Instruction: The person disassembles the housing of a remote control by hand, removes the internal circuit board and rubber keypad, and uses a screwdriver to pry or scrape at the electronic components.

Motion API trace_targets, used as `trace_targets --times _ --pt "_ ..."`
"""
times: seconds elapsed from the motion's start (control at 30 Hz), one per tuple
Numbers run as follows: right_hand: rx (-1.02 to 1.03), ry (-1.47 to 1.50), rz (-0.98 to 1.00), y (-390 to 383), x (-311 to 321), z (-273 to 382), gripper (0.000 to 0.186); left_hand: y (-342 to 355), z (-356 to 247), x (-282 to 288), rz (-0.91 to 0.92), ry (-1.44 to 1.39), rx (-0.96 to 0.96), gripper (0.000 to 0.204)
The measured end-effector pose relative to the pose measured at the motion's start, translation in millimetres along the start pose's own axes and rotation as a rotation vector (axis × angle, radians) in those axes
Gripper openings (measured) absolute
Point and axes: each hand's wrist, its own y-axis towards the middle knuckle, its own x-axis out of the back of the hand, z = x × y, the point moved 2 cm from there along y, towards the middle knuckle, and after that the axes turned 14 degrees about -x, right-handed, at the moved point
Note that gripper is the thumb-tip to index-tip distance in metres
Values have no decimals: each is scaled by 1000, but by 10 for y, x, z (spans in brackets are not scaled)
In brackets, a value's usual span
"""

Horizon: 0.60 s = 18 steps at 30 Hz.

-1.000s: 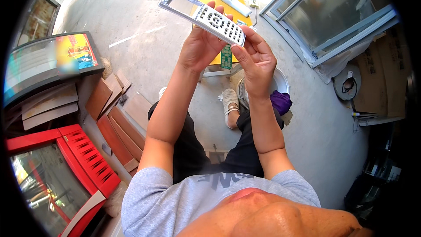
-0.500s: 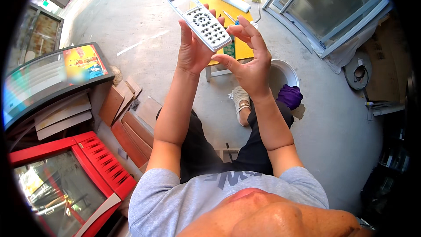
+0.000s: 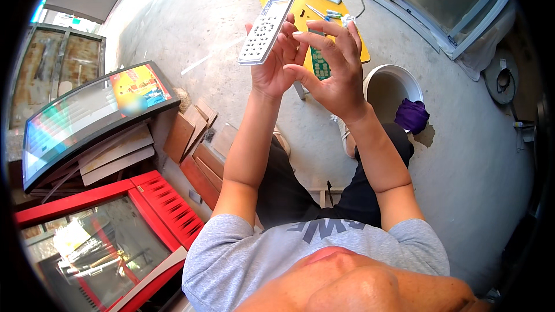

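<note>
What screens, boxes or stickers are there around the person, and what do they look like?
Curved glass panel with a poster: on the person's left, dark-framed, its picture orange, yellow and green.
Red-framed glass panel: lower left, rectangular with slotted red trim.
Remote control front shell: in the left hand, white, with button holes and an empty screen window.
No boxes seen.

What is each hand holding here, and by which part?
The left hand grips the white remote-control front cover by its lower end. The right hand is open, holding nothing.
</note>
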Motion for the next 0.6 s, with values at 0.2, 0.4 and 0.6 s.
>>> trace_targets --times 0.2,0.4,0.6 --pt "-46 -54 -32 20 46 -57 55 -32 122 -1 -139 265 -60 79" --pt "-21 -76 -51 14 33 -170 52 -55 133 67 -127 274 8 77" --pt "-36 -156 -17 6 68 -144 57 -86 140 44 -261 414 -30 78"
